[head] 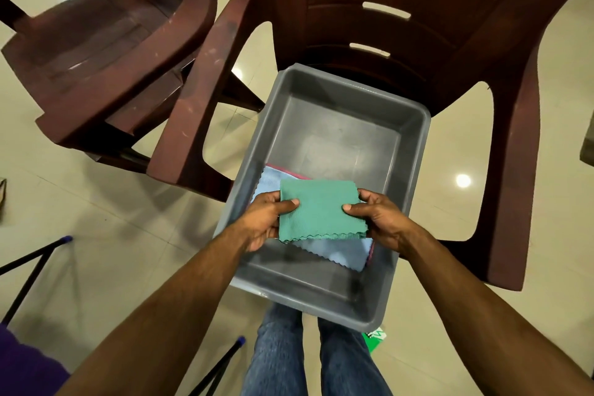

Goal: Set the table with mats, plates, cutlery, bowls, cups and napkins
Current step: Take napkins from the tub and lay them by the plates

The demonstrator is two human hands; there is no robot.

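Napkin in folded green cloth with scalloped edges (319, 210) sits between both hands, above the near half of the grey rectangular plastic tub (414, 151) that rests on the seat of the dark red plastic chair (514, 106). The left hand (266, 222) pinches its left edge, thumb on top and fingers curled beneath; the right hand (381, 220) pinches the right edge the same way. Under it, inside the tub, lie a pale blue folded cloth (337, 251) and the pink edge of another cloth (289, 172).

The main risk, as I judge it, is the fold coming apart: the grip is only at the two side edges, so the loose scalloped layers at the near side could sag or drop open once the napkin is carried off. A finger underneath might also catch the blue cloth and drag it up. The tub overhangs the front of the seat, so a knock from a wrist could tip it to the floor. No tabletop is in view, so the carry may be long.
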